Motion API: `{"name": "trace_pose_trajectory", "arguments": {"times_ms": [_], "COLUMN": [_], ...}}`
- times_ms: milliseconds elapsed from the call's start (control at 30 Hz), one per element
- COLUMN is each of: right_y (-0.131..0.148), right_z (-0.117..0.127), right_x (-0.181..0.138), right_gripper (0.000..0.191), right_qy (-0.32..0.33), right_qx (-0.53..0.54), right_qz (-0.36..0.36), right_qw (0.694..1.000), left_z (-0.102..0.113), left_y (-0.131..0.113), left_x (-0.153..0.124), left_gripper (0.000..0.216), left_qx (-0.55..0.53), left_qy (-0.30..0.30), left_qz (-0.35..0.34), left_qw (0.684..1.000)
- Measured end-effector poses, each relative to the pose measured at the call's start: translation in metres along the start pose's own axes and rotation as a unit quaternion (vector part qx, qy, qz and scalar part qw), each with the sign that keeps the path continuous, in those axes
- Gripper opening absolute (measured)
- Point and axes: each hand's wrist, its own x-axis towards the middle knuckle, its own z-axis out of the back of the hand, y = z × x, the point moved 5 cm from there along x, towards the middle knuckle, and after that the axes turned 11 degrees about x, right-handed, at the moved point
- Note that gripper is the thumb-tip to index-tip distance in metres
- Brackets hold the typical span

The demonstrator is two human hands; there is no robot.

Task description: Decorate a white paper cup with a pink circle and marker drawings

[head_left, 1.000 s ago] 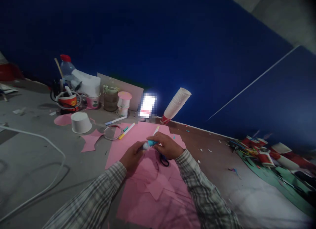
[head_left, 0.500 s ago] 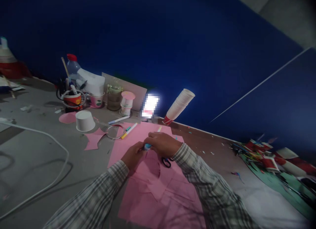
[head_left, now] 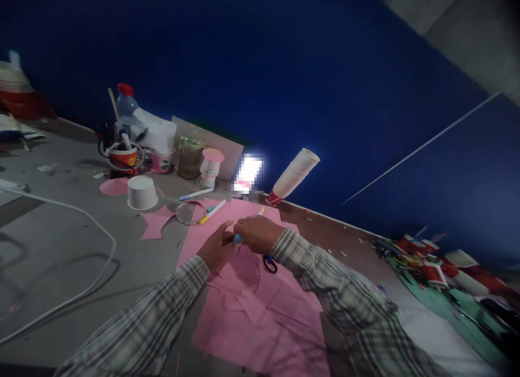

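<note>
My right hand (head_left: 258,232) is closed around a small light-blue tube-like object (head_left: 238,238), most of it hidden by the fingers. My left hand (head_left: 217,246) meets it from the left, with fingers pinched at its end. Both hands are over a sheet of pink paper (head_left: 260,350). Cut pink pieces (head_left: 252,306) lie on the sheet below them. Black-and-blue scissor handles (head_left: 270,264) show by my right wrist. A yellow-and-white marker (head_left: 213,212), a teal cap (head_left: 210,208) and a thin ring (head_left: 190,212) lie beyond my left hand.
An upside-down white paper cup (head_left: 142,193) and a pink offcut (head_left: 158,223) lie left. Behind stand a pen cup (head_left: 123,159), a glass jar (head_left: 190,157) and a glowing, blurred-out screen (head_left: 247,174). Stacked cups (head_left: 294,175) lean right. A white cable (head_left: 103,233) crosses the left.
Both hands have shifted slightly left and remain together at the light-blue object. The view has tilted a little. Nothing on the table has visibly been moved.
</note>
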Motion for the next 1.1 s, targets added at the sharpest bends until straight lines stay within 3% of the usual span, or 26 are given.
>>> {"name": "trace_pose_trajectory", "arguments": {"times_ms": [133,267,367,433,533,600,667,867,967,1100], "right_y": [-0.008,-0.028,-0.042,-0.053,-0.074,-0.089,-0.098,-0.108,-0.112,-0.115], "right_z": [0.001,-0.006,-0.021,-0.022,-0.004,0.012,0.021,0.010,-0.003,-0.009], "right_x": [0.000,-0.005,-0.008,-0.007,0.002,0.017,0.042,0.126,0.147,0.152], "right_gripper": [0.017,0.049,0.030,0.015,0.012,0.014,0.018,0.023,0.026,0.030], "right_qy": [0.026,-0.065,-0.113,-0.167,-0.283,-0.351,-0.341,-0.307,-0.299,-0.295], "right_qx": [0.028,0.188,0.271,0.341,0.353,0.322,0.275,0.270,0.277,0.288], "right_qz": [-0.010,-0.026,-0.026,-0.019,-0.057,-0.124,-0.195,-0.242,-0.251,-0.239], "right_qw": [0.999,0.980,0.956,0.925,0.890,0.871,0.878,0.880,0.878,0.879], "left_z": [0.001,-0.001,-0.002,0.005,0.022,0.030,0.034,0.018,0.016,0.023], "left_y": [0.002,-0.001,-0.002,-0.005,-0.012,-0.015,-0.018,-0.029,-0.033,-0.035], "left_x": [0.000,-0.002,-0.002,-0.001,-0.001,-0.004,-0.007,-0.017,-0.017,-0.017], "left_gripper": [0.064,0.072,0.071,0.063,0.040,0.026,0.022,0.033,0.033,0.028], "left_qx": [-0.013,-0.019,0.007,0.052,0.106,0.125,0.139,0.150,0.139,0.152], "left_qy": [-0.003,-0.022,-0.049,-0.111,-0.217,-0.253,-0.268,-0.213,-0.211,-0.239], "left_qz": [0.006,0.006,-0.003,-0.035,-0.074,-0.077,-0.074,-0.062,-0.076,-0.090], "left_qw": [1.000,1.000,0.999,0.992,0.968,0.956,0.950,0.964,0.965,0.955]}}
